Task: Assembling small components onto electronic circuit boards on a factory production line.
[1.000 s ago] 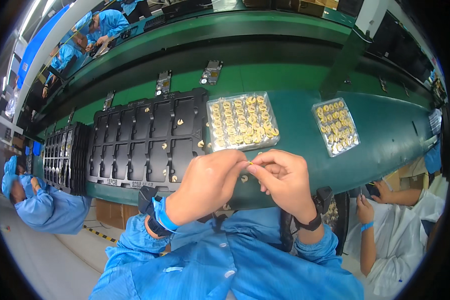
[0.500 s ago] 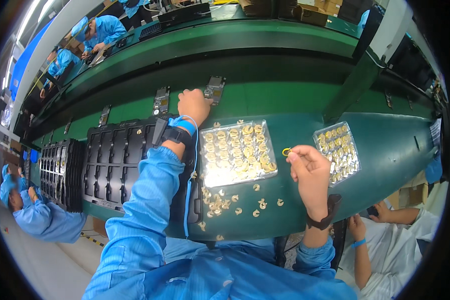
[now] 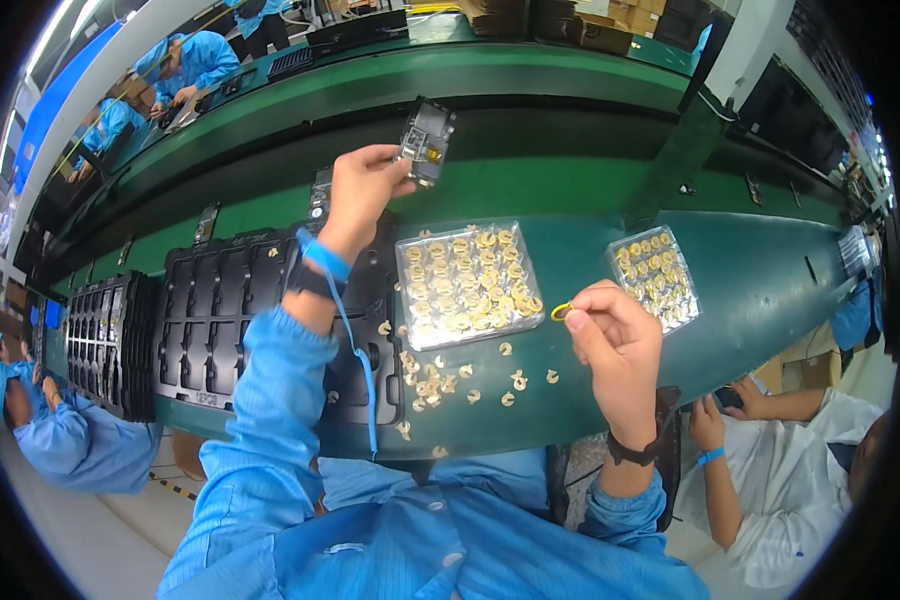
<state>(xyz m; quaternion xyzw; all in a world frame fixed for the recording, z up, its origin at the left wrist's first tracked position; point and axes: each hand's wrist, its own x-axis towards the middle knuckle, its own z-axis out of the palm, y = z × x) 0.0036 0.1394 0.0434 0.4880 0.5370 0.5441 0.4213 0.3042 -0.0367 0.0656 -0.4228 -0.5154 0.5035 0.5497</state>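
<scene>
My left hand (image 3: 362, 190) pinches a dark circuit board (image 3: 430, 142) by its lower left edge, lifted above the green conveyor belt. Between the thumb and fingers of my right hand (image 3: 618, 335) is a small round yellow-rimmed part (image 3: 561, 312). Just left of that hand lies a clear plastic tray (image 3: 475, 341) with several round gold-coloured pieces in its pockets. Loose pale gold clips (image 3: 432, 384) are scattered on the green table in front of this tray. Under my left forearm sits a black compartment tray (image 3: 206, 335), partly hidden by the sleeve.
Farther right is a second clear tray (image 3: 658, 282) of gold pieces. A stack of black trays (image 3: 120, 345) stands at far left. More circuit boards (image 3: 206, 223) lie along the belt (image 3: 530, 185). A green post (image 3: 660, 175) rises behind. Co-workers sit left, right and across.
My left hand has picked the circuit board up off the belt and raised it, tilted. The right hand still holds the yellow-rimmed part. The whole view has shifted slightly.
</scene>
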